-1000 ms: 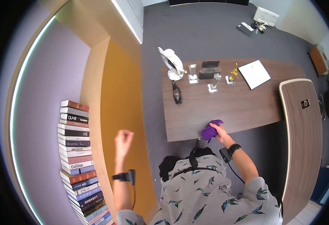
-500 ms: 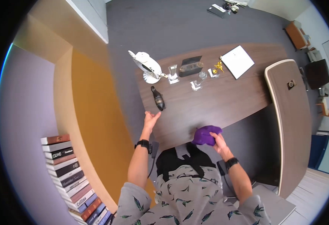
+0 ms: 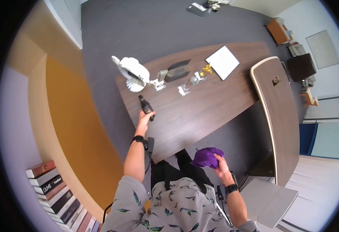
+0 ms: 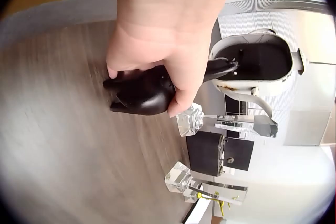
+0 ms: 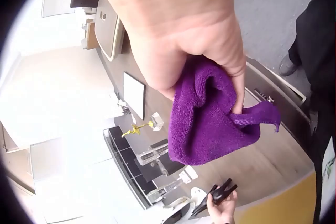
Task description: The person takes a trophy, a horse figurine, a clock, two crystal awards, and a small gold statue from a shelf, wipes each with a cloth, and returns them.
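Observation:
A dark figurine (image 3: 146, 108) lies near the left end of the wooden desk, and my left hand (image 3: 145, 118) grips it. In the left wrist view the thumb and fingers of my left hand (image 4: 157, 45) curl round the glossy black body of the figurine (image 4: 144, 94). My right hand (image 3: 222, 168) holds a bunched purple cloth (image 3: 207, 157) off the desk's front edge. The right wrist view shows the cloth (image 5: 210, 124) hanging in folds from the fingers of my right hand (image 5: 184, 29).
Along the desk (image 3: 185, 112) stand a white sculpture (image 3: 134, 73), clear trophies (image 3: 183, 90), a dark plaque (image 3: 178, 70), a yellow ornament (image 3: 207, 70) and a white board (image 3: 222, 62). A raised curved desktop (image 3: 285, 112) is at the right, stacked books (image 3: 57, 193) at lower left.
My left hand has reached over the desk from the left and taken hold of the figurine. The right hand still holds the cloth. The head view has shifted and turned.

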A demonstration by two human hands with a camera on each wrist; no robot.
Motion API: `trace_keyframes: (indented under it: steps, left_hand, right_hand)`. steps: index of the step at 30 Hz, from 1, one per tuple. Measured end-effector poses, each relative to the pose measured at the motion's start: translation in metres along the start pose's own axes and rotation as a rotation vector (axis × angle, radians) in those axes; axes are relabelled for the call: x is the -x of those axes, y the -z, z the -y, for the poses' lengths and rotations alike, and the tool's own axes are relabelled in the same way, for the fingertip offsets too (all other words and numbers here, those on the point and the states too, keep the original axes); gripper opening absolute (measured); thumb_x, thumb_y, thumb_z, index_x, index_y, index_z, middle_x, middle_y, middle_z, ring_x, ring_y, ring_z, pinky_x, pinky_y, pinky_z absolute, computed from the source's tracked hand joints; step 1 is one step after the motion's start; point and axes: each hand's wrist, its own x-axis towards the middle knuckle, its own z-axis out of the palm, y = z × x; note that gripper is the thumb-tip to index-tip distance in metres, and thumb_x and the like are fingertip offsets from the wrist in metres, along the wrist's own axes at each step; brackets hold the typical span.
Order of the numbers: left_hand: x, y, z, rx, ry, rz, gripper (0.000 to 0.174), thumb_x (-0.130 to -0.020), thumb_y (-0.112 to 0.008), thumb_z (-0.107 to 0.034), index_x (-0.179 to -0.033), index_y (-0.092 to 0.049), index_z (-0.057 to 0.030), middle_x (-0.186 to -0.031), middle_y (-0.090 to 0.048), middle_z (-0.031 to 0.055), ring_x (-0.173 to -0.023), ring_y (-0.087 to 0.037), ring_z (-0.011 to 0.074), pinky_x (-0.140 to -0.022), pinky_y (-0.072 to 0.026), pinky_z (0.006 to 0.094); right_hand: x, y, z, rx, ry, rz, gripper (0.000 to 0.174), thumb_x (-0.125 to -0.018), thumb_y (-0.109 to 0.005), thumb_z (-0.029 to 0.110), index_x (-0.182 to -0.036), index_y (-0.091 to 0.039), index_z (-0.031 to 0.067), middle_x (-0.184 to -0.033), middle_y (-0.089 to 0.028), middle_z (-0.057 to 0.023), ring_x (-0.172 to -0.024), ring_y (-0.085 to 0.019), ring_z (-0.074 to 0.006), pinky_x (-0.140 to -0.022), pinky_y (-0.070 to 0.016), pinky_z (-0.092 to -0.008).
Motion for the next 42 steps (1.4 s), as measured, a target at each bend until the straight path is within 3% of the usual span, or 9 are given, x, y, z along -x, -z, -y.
trace_keyframes:
  steps: [10, 13, 15, 20, 23, 29, 31, 35, 42]
  left_hand:
    - [0.118, -0.033, -0.018, 0.009, -0.152, 0.108, 0.038, -0.078, -0.07, -0.016, -0.103, -0.045, -0.0034, -0.08, -0.059, 0.0035, -0.066, -0.056, 0.0103, -0.059, -0.0444, 0.0251]
    - [0.158, -0.056, -0.019, -0.294, -0.164, 0.024, 0.047, -0.075, -0.074, -0.025, -0.105, -0.046, 0.0002, -0.084, -0.06, 0.0059, -0.072, -0.06, 0.0143, -0.065, -0.0476, 0.027]
    - [0.189, -0.081, -0.028, -0.453, -0.349, -0.14, 0.062, -0.069, -0.076, -0.038, -0.109, -0.049, 0.0015, -0.09, -0.065, 0.0172, -0.085, -0.065, 0.0294, -0.074, -0.0498, 0.0366]
    - [0.238, -0.109, -0.042, -0.589, -0.557, -0.202, 0.056, -0.072, -0.071, -0.025, -0.116, -0.049, 0.0009, -0.096, -0.064, 0.0221, -0.094, -0.063, 0.0338, -0.078, -0.05, 0.0414]
    - [0.254, -0.125, -0.046, -0.37, -0.372, -0.294, 0.05, -0.074, -0.069, -0.016, -0.115, -0.048, 0.0028, -0.097, -0.064, 0.0236, -0.094, -0.064, 0.0335, -0.077, -0.0499, 0.0404]
    - [0.259, -0.145, -0.019, -0.251, -0.646, -0.24, 0.041, -0.078, -0.066, -0.011, -0.11, -0.047, 0.0053, -0.09, -0.064, 0.0142, -0.074, -0.064, 0.0233, -0.068, -0.05, 0.0318]
    - [0.285, -0.156, -0.045, 0.163, -0.331, -0.165, 0.035, -0.08, -0.066, -0.012, -0.107, -0.048, 0.0033, -0.084, -0.06, 0.0065, -0.066, -0.059, 0.0144, -0.062, -0.048, 0.0269]
    - [0.303, -0.15, -0.055, 0.221, -0.366, -0.091, 0.032, -0.082, -0.065, -0.011, -0.106, -0.048, 0.0011, -0.079, -0.056, 0.0036, -0.063, -0.058, 0.012, -0.06, -0.0475, 0.0268]
    - [0.32, -0.159, -0.067, 0.044, -0.362, -0.042, 0.035, -0.079, -0.07, -0.013, -0.103, -0.05, 0.0026, -0.076, -0.057, 0.0046, -0.058, -0.057, 0.0116, -0.054, -0.0468, 0.0259]
  right_hand:
    - [-0.021, -0.095, 0.056, 0.132, 0.202, 0.376, 0.044, -0.088, -0.058, 0.006, -0.128, -0.04, 0.0036, -0.122, -0.053, -0.0118, -0.109, -0.056, -0.0227, -0.093, -0.0475, -0.0371]
    - [-0.026, -0.133, 0.059, 0.626, 0.739, 0.599, 0.04, -0.083, -0.062, 0.005, -0.121, -0.047, 0.0039, -0.12, -0.054, -0.0103, -0.106, -0.055, -0.0232, -0.091, -0.0466, -0.0357]
    - [0.004, -0.169, 0.089, 1.166, 1.444, 0.847, 0.045, -0.072, -0.063, -0.001, -0.115, -0.055, 0.0079, -0.118, -0.054, -0.0089, -0.105, -0.054, -0.0287, -0.09, -0.0462, -0.0376]
    - [0.003, -0.157, 0.086, 1.54, 1.669, 1.015, 0.046, -0.067, -0.061, 0.004, -0.111, -0.06, 0.0152, -0.124, -0.052, -0.0025, -0.104, -0.048, -0.028, -0.087, -0.0459, -0.0383]
    - [0.0, -0.134, 0.101, 1.521, 1.593, 1.059, 0.044, -0.067, -0.06, 0.004, -0.11, -0.06, 0.0152, -0.125, -0.052, 0.0002, -0.106, -0.048, -0.0284, -0.088, -0.0457, -0.0408]
    - [0.0, -0.11, 0.131, 1.397, 1.561, 1.168, 0.042, -0.066, -0.057, -0.002, -0.106, -0.061, 0.0112, -0.12, -0.055, -0.0037, -0.104, -0.051, -0.0284, -0.089, -0.0459, -0.0396]
    - [-0.02, -0.103, 0.134, 1.106, 1.454, 0.992, 0.045, -0.064, -0.051, -0.007, -0.105, -0.06, 0.0079, -0.113, -0.057, -0.0111, -0.103, -0.054, -0.031, -0.091, -0.0456, -0.0378]
    - [-0.038, -0.114, 0.138, 0.302, 0.232, 0.863, 0.029, -0.089, -0.046, 0.003, -0.117, -0.051, 0.0033, -0.11, -0.059, -0.0068, -0.101, -0.058, -0.0166, -0.088, -0.047, -0.0311]
    - [-0.004, -0.157, 0.101, 0.293, 0.188, 0.958, 0.027, -0.095, -0.048, 0.022, -0.114, -0.054, 0.0044, -0.102, -0.061, -0.0018, -0.09, -0.058, -0.0102, -0.081, -0.0452, -0.0255]
